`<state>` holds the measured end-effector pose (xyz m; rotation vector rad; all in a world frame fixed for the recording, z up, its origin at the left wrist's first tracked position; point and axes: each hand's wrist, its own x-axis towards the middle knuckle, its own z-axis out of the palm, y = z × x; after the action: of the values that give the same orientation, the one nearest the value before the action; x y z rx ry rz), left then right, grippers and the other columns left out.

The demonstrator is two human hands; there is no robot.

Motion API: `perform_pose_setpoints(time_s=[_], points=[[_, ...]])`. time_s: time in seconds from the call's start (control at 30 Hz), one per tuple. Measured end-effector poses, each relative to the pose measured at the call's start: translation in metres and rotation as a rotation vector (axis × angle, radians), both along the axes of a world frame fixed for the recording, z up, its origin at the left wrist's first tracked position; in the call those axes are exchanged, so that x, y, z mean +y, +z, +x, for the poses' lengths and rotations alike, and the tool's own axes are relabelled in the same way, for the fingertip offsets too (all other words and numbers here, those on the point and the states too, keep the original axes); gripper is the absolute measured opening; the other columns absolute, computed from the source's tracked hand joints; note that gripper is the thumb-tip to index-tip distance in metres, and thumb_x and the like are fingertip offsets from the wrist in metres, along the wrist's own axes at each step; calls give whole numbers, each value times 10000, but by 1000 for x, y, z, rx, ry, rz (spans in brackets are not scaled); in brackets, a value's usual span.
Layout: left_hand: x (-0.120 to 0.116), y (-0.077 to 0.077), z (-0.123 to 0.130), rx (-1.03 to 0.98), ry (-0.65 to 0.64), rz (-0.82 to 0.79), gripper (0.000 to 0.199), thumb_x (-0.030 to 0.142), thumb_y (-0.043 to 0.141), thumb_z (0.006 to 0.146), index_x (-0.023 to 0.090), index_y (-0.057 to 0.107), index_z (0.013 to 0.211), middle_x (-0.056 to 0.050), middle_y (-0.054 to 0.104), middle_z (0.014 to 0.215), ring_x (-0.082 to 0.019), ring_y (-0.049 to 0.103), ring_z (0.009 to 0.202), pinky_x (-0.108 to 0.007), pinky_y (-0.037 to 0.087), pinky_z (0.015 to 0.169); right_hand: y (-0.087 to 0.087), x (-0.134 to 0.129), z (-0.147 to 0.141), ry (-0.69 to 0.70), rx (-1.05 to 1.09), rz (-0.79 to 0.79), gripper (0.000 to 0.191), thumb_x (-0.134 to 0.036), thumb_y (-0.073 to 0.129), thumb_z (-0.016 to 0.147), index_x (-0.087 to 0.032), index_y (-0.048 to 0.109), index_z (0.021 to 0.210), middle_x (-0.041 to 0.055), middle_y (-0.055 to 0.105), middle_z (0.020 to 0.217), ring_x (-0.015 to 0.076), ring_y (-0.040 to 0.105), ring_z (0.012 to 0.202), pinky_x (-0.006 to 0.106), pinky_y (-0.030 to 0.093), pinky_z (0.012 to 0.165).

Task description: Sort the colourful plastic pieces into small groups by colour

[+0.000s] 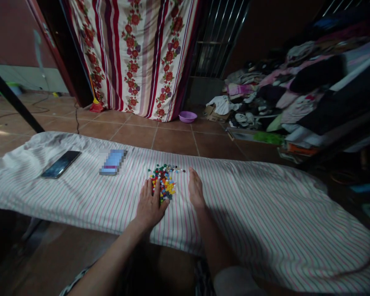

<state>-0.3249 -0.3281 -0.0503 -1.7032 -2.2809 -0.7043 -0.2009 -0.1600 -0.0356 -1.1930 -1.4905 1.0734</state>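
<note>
Striped bedsheet [80,205] carries a heap of small coloured plastic bricks [165,183] between the hands. Left hand [149,205] lies open, fingers spread against the heap; right hand [196,190] lies flat and narrow, just beside it, holding nothing.

L grip [149,207] against plastic bricks [164,185]

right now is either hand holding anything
Nothing is held: the left hand lies open against the pile of small coloured bricks; the right hand rests beside it.
</note>
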Motion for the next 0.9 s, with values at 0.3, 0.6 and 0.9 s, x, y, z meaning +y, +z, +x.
perform_pose_setpoints(time_s=[0.3, 0.6, 0.9], points=[[0, 0, 3, 19, -9, 27, 725, 514, 454, 921, 101, 317, 1501, -283, 307, 1551, -399, 264, 1468, -577, 382, 1094, -9, 29, -18, 21, -237, 195, 562, -553, 412, 908, -170, 639, 1250, 162, 651, 1278, 300, 588, 1216, 478, 428, 1071], [0, 7, 7, -26, 13, -35, 741, 483, 499, 900, 106, 308, 1509, -282, 318, 1547, -398, 308, 1449, -571, 367, 1105, -9, 49, -52, 256, -483, 587, 372, -442, 514, 916, -216, 701, 1144, 117, 697, 1197, 263, 628, 1142, 438, 462, 1042], [3, -2, 5, -51, -14, 36, 732, 467, 465, 911, 99, 266, 1511, -273, 367, 1521, -386, 311, 1448, -590, 379, 1084, 2, 38, -83, 474, -467, 594, 317, -478, 685, 840, -258, 755, 1057, 88, 697, 1224, 251, 579, 1219, 462, 353, 1117]])
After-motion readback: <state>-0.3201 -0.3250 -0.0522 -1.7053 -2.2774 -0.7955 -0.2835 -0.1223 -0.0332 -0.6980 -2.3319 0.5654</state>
